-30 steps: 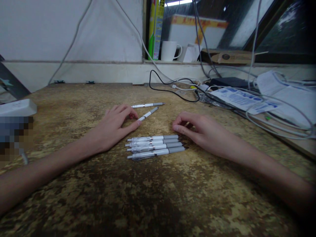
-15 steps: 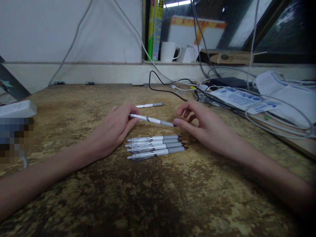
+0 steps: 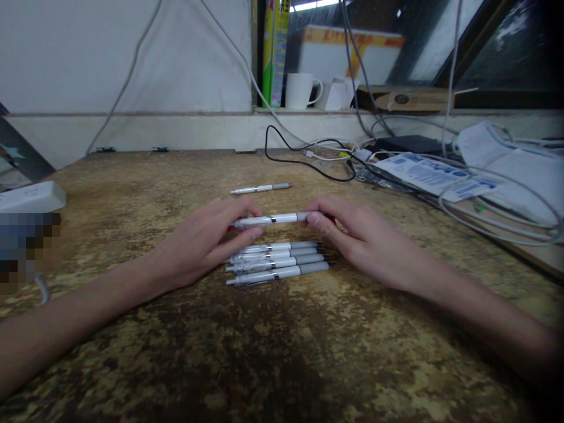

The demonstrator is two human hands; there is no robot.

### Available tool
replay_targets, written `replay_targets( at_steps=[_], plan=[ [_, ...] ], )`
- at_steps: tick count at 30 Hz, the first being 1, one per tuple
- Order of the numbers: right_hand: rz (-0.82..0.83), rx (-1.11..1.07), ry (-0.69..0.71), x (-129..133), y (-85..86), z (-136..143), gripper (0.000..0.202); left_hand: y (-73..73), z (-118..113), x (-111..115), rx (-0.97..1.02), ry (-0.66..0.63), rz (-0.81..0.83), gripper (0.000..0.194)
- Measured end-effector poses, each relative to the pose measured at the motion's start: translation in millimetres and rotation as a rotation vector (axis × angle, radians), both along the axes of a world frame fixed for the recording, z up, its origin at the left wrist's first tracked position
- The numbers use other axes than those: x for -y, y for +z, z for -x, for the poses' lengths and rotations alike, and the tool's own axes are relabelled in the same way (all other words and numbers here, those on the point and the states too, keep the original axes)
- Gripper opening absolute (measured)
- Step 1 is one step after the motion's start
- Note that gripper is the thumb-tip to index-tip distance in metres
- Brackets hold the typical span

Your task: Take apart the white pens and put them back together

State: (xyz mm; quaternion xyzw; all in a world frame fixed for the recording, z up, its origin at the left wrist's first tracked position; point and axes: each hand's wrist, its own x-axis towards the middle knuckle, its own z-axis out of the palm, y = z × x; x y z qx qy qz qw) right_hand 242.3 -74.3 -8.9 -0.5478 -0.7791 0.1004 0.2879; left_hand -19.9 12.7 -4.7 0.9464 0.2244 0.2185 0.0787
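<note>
A white pen (image 3: 282,219) with a grey grip lies level between my two hands, just beyond a row of similar pens. My left hand (image 3: 211,232) has its thumb and fingers around the clear clicker end. At the other end, my right hand (image 3: 352,229) pinches the grey grip, hiding the tip. Several matching pens (image 3: 273,274) lie side by side on the wooden table (image 3: 264,352), grey ends to the right. One more pen (image 3: 262,188) rests farther back, by itself.
Black and white cables (image 3: 308,170) tangle at the back right, beside papers (image 3: 440,173) and a dark box (image 3: 409,144). A white power strip (image 3: 33,195) sits at the left edge. On the sill stand a white mug (image 3: 299,91) and a tall green-yellow can (image 3: 275,56).
My right hand has closed on the pen's grey end. The pen has turned from slanting down rightward to nearly level, and its left end has moved nearer the row. My left fingers have shifted around it.
</note>
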Motion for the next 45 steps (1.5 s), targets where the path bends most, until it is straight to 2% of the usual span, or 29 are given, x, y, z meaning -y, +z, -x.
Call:
replay_targets(
  at_steps=[4,9,15,19,25,30,38,45],
  plan=[
    [-0.001,0.037,0.027,0.9,0.6,5.9,0.035,0.1,-1.3,-0.5,-0.028,-0.015,-0.011,0.023],
    [-0.075,0.136,-0.005,-4.1,0.6,13.2,0.033,0.8,-3.8,-0.8,-0.065,0.029,-0.004,0.032],
    [-0.176,0.23,0.001,-9.2,1.2,16.2,0.03,2.1,-3.9,-3.0,-0.074,0.033,0.088,0.037],
    [-0.232,0.197,0.028,-10.1,0.3,13.4,0.029,2.7,-4.0,-2.9,-0.085,0.038,0.147,0.041],
    [-0.151,0.028,0.028,-3.8,0.0,8.6,0.022,0.5,-3.7,-0.2,-0.094,-0.049,0.181,0.03],
    [-0.165,-0.066,0.009,-0.4,2.1,9.5,0.018,-0.8,-3.2,1.6,-0.051,-0.032,0.165,0.028],
    [-0.001,-0.093,0.015,0.6,0.9,11.5,0.026,-1.0,-2.4,1.4,-0.062,-0.041,0.164,0.028],
    [0.027,-0.096,0.003,3.8,4.4,12.2,0.028,0.4,-2.7,2.6,-0.066,-0.042,0.166,0.029]
  ],
)
